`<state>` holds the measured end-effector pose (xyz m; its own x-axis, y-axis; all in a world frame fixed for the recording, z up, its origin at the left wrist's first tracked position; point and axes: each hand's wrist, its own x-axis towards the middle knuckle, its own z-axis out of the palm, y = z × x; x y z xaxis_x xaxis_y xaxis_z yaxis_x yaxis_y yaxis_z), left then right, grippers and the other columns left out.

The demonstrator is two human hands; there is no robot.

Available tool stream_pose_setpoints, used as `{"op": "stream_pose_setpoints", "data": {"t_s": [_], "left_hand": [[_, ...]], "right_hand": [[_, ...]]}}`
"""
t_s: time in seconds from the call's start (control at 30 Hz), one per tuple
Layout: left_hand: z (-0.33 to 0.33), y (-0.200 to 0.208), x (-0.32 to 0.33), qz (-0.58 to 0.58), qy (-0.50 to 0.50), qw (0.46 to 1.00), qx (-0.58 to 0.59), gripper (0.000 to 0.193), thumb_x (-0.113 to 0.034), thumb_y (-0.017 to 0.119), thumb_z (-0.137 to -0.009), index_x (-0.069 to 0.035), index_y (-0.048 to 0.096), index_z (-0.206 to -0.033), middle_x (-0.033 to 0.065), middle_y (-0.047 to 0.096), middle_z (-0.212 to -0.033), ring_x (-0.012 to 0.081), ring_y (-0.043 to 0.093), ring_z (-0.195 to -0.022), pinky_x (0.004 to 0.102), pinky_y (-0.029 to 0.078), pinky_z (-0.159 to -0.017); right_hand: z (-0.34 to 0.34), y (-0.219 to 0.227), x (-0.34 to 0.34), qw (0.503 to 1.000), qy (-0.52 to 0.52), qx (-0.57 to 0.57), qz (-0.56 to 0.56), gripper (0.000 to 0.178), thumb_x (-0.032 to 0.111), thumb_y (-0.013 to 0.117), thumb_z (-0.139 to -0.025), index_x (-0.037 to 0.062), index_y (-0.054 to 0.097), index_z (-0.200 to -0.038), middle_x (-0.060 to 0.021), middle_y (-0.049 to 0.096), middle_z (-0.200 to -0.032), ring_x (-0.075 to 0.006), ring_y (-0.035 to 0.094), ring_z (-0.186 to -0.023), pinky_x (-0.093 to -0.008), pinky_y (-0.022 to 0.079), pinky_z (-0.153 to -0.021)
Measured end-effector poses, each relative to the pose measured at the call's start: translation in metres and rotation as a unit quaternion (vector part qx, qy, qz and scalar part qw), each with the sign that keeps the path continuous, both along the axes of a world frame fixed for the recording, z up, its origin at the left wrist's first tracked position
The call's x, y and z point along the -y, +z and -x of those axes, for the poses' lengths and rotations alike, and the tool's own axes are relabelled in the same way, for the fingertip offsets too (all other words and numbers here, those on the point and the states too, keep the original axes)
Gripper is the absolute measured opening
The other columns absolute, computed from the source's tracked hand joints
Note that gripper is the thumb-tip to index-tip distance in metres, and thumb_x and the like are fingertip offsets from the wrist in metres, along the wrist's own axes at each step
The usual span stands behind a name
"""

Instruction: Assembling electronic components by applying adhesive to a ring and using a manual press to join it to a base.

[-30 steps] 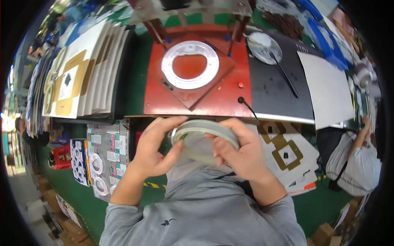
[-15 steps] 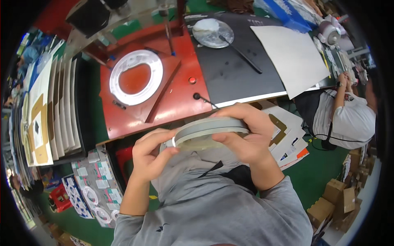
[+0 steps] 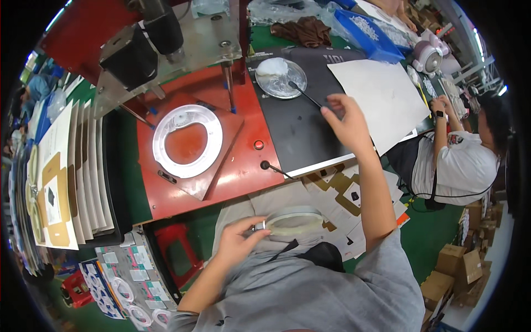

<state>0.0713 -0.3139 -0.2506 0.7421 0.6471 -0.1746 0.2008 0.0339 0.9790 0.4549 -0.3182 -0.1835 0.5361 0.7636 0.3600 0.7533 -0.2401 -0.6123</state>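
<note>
Close against your chest, your left hand (image 3: 239,239) is gripping a pale ring-shaped part (image 3: 293,220) by its edge. Your right hand (image 3: 347,119), fingers apparently loose and holding nothing, is hovering over the black mat (image 3: 301,133) near a thin brush (image 3: 305,94).

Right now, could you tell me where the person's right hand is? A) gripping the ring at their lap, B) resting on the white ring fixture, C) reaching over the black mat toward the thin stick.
C: the right hand is raised over the black mat near the thin stick, while the left hand alone holds the ring.
</note>
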Motion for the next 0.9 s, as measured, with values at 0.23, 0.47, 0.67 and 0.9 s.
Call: {"op": "stream_pose_setpoints", "data": {"t_s": [0.23, 0.47, 0.67, 0.9], "left_hand": [[0.005, -0.024, 0.010, -0.023, -0.025, 0.999, -0.004, 0.032, -0.012, 0.081, -0.089, -0.003, 0.074, -0.119, 0.0122, 0.076, -0.105, 0.0175, 0.072, -0.092, 0.0298, 0.056, -0.079], [0.008, -0.025, 0.014, -0.044, -0.033, 0.998, -0.004, 0.032, -0.011, 0.081, -0.089, -0.002, 0.074, -0.118, 0.0148, 0.076, -0.108, 0.0233, 0.073, -0.092, 0.0315, 0.056, -0.081], [0.007, -0.027, 0.015, -0.042, -0.033, 0.998, 0.014, 0.031, -0.007, 0.079, -0.089, -0.002, 0.074, -0.118, 0.0159, 0.075, -0.109, 0.0253, 0.073, -0.095, 0.0322, 0.056, -0.083], [0.009, -0.018, 0.012, -0.065, -0.041, 0.997, 0.031, 0.030, -0.005, 0.078, -0.089, -0.001, 0.074, -0.118, 0.0151, 0.076, -0.111, 0.0271, 0.074, -0.097, 0.0331, 0.057, -0.085]], "right_hand": [[0.002, -0.010, -0.012, 0.998, -0.044, -0.013, 0.048, 0.019, 0.013, 0.077, -0.091, 0.0013, 0.067, -0.101, -0.0158, 0.066, -0.096, -0.0318, 0.066, -0.088, -0.0394, 0.054, -0.081], [-0.011, 0.017, -0.063, 0.999, -0.035, -0.002, -0.036, 0.017, 0.013, 0.071, -0.095, 0.0000, 0.071, -0.105, -0.0189, 0.075, -0.099, -0.0342, 0.073, -0.093, -0.0402, 0.056, -0.081], [-0.021, 0.006, -0.085, 0.993, -0.032, 0.110, -0.022, 0.020, 0.020, 0.071, -0.095, 0.0024, 0.075, -0.103, -0.0169, 0.075, -0.101, -0.0377, 0.070, -0.095, -0.0426, 0.055, -0.084], [-0.009, 0.014, -0.044, 0.991, -0.043, 0.121, -0.047, 0.016, 0.017, 0.071, -0.094, 0.0038, 0.076, -0.103, -0.0157, 0.074, -0.098, -0.0364, 0.070, -0.091, -0.0420, 0.055, -0.081]]}}
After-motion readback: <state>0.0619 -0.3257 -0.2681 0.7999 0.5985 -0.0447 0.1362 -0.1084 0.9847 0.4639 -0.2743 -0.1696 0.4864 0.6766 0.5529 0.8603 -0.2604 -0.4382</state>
